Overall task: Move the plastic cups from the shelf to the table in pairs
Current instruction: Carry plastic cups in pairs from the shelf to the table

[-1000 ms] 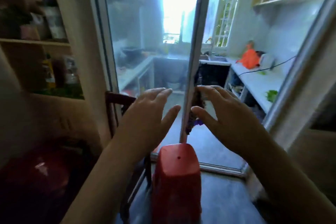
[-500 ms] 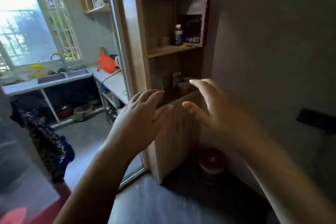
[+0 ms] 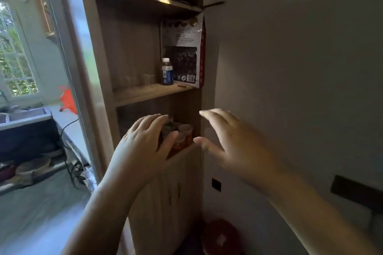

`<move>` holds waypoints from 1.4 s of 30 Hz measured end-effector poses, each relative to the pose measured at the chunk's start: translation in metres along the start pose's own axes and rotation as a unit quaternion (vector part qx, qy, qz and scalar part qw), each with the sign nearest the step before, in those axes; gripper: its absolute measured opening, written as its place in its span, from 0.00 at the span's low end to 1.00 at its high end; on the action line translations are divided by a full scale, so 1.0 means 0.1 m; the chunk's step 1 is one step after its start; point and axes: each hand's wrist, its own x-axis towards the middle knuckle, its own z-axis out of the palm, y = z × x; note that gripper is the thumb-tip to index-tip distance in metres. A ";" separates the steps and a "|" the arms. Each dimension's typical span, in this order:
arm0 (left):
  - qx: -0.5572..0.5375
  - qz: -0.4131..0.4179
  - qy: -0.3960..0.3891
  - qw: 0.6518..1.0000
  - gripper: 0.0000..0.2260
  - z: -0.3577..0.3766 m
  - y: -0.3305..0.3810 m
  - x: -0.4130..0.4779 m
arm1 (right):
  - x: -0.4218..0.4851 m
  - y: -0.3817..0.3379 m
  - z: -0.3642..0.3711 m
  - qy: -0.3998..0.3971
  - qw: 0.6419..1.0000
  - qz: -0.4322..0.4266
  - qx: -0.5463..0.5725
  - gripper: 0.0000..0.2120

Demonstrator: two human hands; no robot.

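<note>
Two bare hands — left hand (image 3: pixel 143 145) and right hand (image 3: pixel 230 141), fingers spread, holding nothing — reach toward upright orange plastic cups (image 3: pixel 182 141) on a wooden shelf (image 3: pixel 145 93).

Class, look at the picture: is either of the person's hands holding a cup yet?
No: the left hand and right hand are both open and empty, spread before the orange cups on the shelf.

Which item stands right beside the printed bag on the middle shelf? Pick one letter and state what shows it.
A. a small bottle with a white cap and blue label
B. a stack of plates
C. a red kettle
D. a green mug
A: the small bottle with a white cap and blue label stands upright on the middle shelf, just left of the printed bag; no kettle, plates or mug show there.
</note>
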 end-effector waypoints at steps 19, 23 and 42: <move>0.139 -0.108 -0.020 0.984 0.26 1.02 -1.30 1.69 | 2.29 1.42 2.00 0.002 0.989 -0.087 0.120 0.28; 0.162 -0.124 -0.001 0.979 0.24 1.21 -1.59 2.10 | 2.89 1.68 2.43 0.005 0.983 -0.114 0.141 0.27; 0.254 -0.229 -0.030 0.939 0.27 1.88 -2.55 3.49 | 4.82 2.18 3.65 -0.054 0.947 -0.212 0.234 0.25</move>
